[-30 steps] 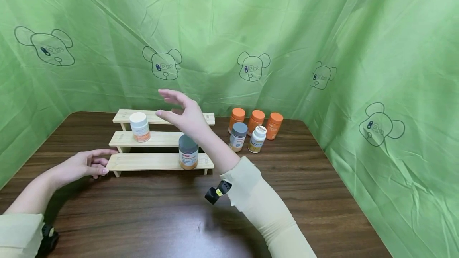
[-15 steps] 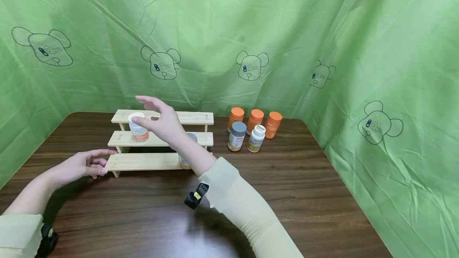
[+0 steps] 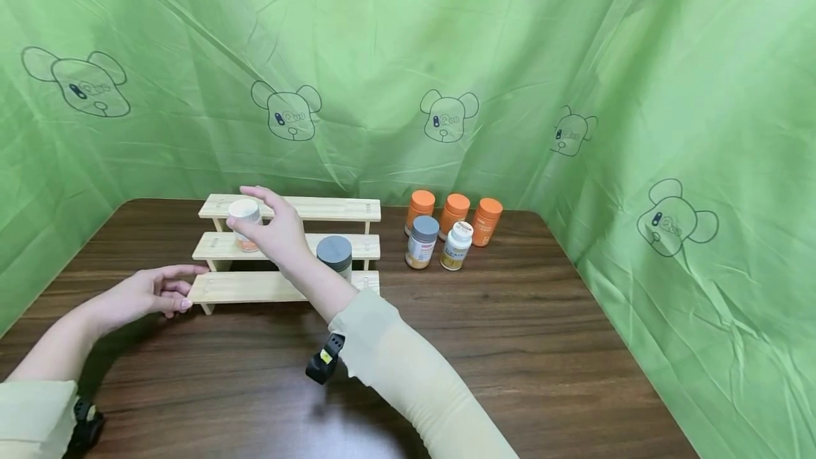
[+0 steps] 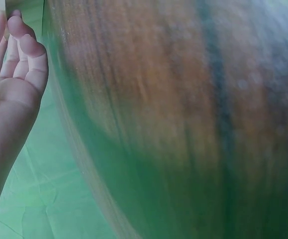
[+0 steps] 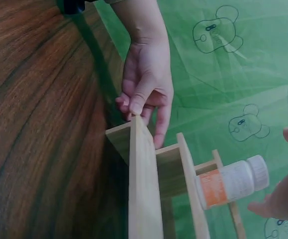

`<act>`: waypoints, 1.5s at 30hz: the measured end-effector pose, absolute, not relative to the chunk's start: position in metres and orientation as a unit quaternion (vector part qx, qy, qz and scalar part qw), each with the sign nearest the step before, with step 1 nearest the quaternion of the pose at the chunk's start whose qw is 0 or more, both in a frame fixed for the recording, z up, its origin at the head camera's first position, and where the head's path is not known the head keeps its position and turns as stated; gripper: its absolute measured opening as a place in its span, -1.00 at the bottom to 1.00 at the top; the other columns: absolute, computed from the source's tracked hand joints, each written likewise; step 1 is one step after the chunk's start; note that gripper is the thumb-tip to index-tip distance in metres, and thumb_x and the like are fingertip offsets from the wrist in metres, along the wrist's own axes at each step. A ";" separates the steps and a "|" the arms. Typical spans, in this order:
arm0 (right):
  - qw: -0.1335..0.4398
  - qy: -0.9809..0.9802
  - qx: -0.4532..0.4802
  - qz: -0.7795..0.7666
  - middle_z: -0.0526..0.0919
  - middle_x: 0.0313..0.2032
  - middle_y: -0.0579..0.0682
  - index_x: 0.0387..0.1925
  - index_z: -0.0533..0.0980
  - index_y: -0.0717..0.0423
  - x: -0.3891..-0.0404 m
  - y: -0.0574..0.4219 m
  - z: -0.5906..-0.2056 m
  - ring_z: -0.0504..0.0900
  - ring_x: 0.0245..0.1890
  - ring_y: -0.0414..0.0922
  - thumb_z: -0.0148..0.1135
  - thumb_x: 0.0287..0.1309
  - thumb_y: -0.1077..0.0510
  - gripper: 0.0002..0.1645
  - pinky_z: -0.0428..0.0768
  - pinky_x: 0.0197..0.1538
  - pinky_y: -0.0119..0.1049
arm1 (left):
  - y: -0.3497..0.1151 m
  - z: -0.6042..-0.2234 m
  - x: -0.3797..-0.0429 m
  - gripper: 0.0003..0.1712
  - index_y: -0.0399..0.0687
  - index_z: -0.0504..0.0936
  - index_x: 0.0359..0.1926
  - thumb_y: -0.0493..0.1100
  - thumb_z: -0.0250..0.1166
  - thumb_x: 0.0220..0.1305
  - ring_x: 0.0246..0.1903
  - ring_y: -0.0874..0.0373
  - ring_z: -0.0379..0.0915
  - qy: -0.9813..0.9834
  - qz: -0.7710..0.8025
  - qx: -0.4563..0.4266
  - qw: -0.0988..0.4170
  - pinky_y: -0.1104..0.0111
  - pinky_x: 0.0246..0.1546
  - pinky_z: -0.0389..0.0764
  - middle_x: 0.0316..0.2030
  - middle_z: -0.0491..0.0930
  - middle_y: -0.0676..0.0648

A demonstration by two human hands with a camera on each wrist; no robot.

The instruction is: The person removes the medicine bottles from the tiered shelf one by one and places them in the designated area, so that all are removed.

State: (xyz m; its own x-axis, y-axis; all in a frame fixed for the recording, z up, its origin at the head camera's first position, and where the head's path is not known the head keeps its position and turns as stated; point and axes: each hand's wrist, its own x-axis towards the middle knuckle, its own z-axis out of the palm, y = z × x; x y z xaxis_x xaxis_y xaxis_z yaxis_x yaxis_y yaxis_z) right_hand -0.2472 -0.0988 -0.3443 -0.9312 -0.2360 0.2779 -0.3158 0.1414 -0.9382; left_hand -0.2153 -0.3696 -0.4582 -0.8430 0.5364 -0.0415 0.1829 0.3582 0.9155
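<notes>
A white bottle with an orange label band stands on the middle step of a three-tier wooden shelf rack, near its left end. My right hand hovers at the bottle with thumb and fingers spread around its upper part in the head view; the right wrist view shows a gap between the fingertips and the white cap. With thumb and fingers, my left hand pinches the left end of the lowest step. A grey-lidded jar stands toward that step's right end, partly hidden by my right forearm.
Right of the rack, three orange bottles stand in a back row on the dark wooden table. In front of them are a smaller grey-lidded bottle and a white-capped bottle. Green cloth hangs around the table.
My right hand has moved left and down from above the rack's middle to the white bottle. My left hand has stayed at the lowest step's end.
</notes>
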 end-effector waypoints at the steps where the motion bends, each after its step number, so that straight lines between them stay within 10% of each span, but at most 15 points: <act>1: 0.036 -0.753 0.177 0.632 0.49 0.15 -0.30 0.07 0.54 -0.18 -0.248 -0.101 -0.347 0.36 0.19 -0.37 0.45 -0.06 0.13 -0.43 0.30 0.24 -0.35 | -0.370 -0.458 -0.215 -0.34 -0.19 0.18 0.35 -0.36 0.18 0.26 -0.40 0.21 0.54 0.806 0.521 0.226 0.169 0.31 -0.45 0.59 -0.25 0.59 -0.18; 45: 0.034 -0.694 0.096 0.713 0.67 -0.22 -0.16 -0.16 0.65 -0.04 -0.255 -0.116 -0.369 0.55 -0.27 -0.37 0.38 -0.03 0.32 -0.66 0.53 -0.19 -0.55 | -0.369 -0.459 -0.215 -0.34 -0.16 0.19 0.36 -0.37 0.17 0.26 -0.41 0.18 0.55 0.808 0.519 0.227 0.164 0.31 -0.45 0.59 -0.26 0.60 -0.18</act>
State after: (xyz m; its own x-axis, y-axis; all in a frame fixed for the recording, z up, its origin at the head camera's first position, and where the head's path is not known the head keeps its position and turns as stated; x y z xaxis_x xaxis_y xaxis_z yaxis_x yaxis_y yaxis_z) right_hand -0.2551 -0.1158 -0.3694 -0.9794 -0.0838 0.1838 -0.1814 -0.0353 -0.9828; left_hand -0.2152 -0.3686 -0.4586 -0.8431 0.5370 -0.0287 0.1973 0.3587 0.9124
